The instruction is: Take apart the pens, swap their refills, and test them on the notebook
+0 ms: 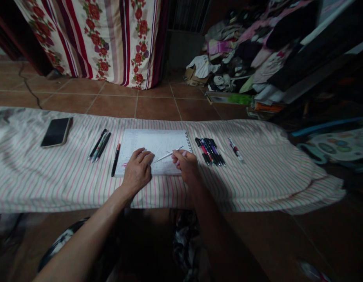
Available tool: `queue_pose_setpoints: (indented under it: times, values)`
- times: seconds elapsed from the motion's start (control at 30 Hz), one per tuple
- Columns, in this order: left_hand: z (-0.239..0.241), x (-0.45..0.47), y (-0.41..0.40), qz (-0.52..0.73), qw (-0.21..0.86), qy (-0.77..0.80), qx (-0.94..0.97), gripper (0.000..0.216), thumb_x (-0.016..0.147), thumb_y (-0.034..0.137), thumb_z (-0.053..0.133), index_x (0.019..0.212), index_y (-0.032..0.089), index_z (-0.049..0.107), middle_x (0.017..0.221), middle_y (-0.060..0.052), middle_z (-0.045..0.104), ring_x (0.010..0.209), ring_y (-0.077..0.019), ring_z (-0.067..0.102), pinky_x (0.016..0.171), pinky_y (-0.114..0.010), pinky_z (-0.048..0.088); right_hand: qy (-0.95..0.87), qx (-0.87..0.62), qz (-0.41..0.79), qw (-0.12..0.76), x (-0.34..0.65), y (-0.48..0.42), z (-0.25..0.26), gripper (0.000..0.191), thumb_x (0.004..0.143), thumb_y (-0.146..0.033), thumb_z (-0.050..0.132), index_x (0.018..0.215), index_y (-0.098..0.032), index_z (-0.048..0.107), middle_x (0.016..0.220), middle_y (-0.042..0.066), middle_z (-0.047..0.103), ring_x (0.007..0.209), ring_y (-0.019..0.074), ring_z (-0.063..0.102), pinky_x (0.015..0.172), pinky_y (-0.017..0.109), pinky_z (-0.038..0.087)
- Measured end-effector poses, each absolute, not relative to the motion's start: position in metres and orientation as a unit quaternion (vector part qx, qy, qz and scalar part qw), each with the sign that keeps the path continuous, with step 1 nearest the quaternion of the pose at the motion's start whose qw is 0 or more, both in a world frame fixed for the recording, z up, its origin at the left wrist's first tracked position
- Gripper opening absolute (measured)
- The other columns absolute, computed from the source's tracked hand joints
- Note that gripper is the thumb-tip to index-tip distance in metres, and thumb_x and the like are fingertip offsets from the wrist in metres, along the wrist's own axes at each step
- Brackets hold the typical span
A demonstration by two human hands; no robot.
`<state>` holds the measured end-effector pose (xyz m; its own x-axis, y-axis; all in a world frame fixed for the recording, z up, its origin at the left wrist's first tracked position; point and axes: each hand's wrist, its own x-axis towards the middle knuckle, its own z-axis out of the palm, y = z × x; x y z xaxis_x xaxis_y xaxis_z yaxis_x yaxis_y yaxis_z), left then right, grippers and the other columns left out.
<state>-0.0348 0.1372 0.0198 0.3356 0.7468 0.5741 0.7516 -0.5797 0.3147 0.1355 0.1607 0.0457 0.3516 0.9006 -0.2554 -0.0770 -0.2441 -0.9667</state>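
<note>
A spiral notebook (160, 138) lies on the striped cloth, its page covered in faint marks. My left hand (138, 168) rests palm down on the notebook's lower left part, fingers loosely bent and nothing visible in them. Over the right part of the page, my right hand (186, 162) pinches a slim white pen (165, 156), held slanted with one end pointing down left towards the left hand. A black marker with an orange end (115, 160) lies along the notebook's left edge. Right of the spiral binding sits a row of several pens (210, 152).
Several pens (99, 147) and a phone (56, 132) lie on the cloth to the left. One more pen (236, 150) lies far right. The striped cloth (269, 168) covers a long low surface. Beyond stand a floral curtain (111, 39) and piled clothes (243, 47).
</note>
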Motion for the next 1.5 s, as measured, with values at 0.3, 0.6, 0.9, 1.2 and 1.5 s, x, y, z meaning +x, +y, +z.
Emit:
queue_pose_setpoints:
  times: [0.3,0.6,0.9,1.2,1.5]
  values:
    - [0.023,-0.031,0.129,-0.357,0.017,-0.476,-0.803,0.02,0.083,0.024,0.052,0.097,0.015,0.062,0.096,-0.009,0.065,0.111,-0.0254,0.047,0.095,-0.043,0.043,-0.286,-0.593,0.54,0.525,0.136,0.156,0.053,0.017,0.059,-0.026,0.063,0.053,-0.013,0.052,0.043,-0.005,0.049,0.034,0.0009,0.032,0.032,0.013,0.018]
    - [0.028,-0.029,0.125,-0.332,0.009,-0.519,-0.787,0.021,0.085,0.026,0.048,0.084,0.016,0.066,0.078,-0.008,0.065,0.086,-0.0213,0.055,0.08,-0.039,0.044,-0.335,-0.601,0.544,0.48,0.135,0.155,0.046,0.021,0.062,-0.033,0.064,0.059,-0.015,0.053,0.052,-0.002,0.055,0.039,0.0031,0.04,0.034,0.014,0.022]
    - [0.035,-0.036,0.122,-0.342,-0.013,-0.591,-0.731,0.025,0.085,0.03,0.045,0.08,0.018,0.067,0.075,-0.005,0.067,0.078,-0.0219,0.053,0.073,-0.037,0.042,-0.446,-0.696,0.417,0.378,0.155,0.165,0.046,0.026,0.067,-0.023,0.056,0.092,-0.015,0.056,0.055,-0.004,0.056,0.045,0.0081,0.049,0.042,0.018,0.034]
    - [0.031,-0.03,0.122,-0.324,0.0,-0.588,-0.741,0.025,0.086,0.028,0.045,0.083,0.018,0.067,0.078,-0.006,0.067,0.08,-0.0222,0.054,0.076,-0.038,0.041,-0.535,-0.715,0.298,0.337,0.159,0.171,0.035,0.038,0.071,-0.024,0.048,0.107,-0.015,0.054,0.067,0.002,0.063,0.058,0.0149,0.057,0.057,0.025,0.044]
    - [0.028,-0.033,0.12,-0.333,0.023,-0.565,-0.755,0.021,0.085,0.027,0.047,0.083,0.018,0.066,0.078,-0.007,0.066,0.081,-0.0226,0.053,0.074,-0.04,0.043,-0.614,-0.687,0.099,0.376,0.164,0.168,0.034,0.045,0.071,-0.018,0.049,0.115,-0.009,0.048,0.091,0.013,0.066,0.082,0.022,0.061,0.082,0.035,0.044]
